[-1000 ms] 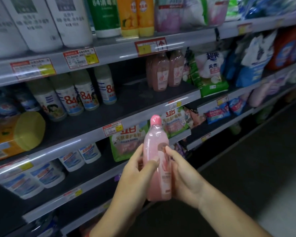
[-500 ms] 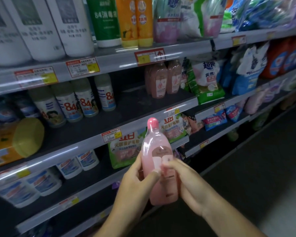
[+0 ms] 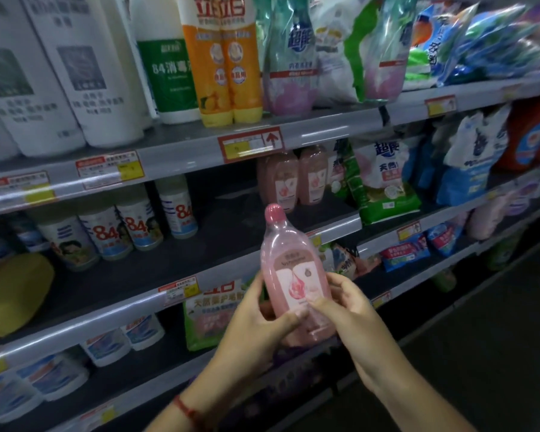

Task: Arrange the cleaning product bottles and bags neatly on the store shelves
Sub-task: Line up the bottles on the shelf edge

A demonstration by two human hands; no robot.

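A pink bottle (image 3: pixel 296 285) with a pink cap is held upright in front of the store shelves (image 3: pixel 181 148), off any shelf. Far behind it, on the middle shelf, stand two matching pink bottles (image 3: pixel 293 179), with a green-and-white bag (image 3: pixel 384 182) just to their right. To the left on that shelf stand white "84" bottles (image 3: pixel 122 229), with open dark shelf between them and the pink pair. A green bag (image 3: pixel 206 310) sits on the lower shelf, partly hidden by the left hand (image 3: pixel 256 322). That hand grips the held bottle's left side, thumb across the front. The right hand (image 3: pixel 346 310) curls round its right side, fingertips on the label. A red cord (image 3: pixel 184 410) circles the left wrist.
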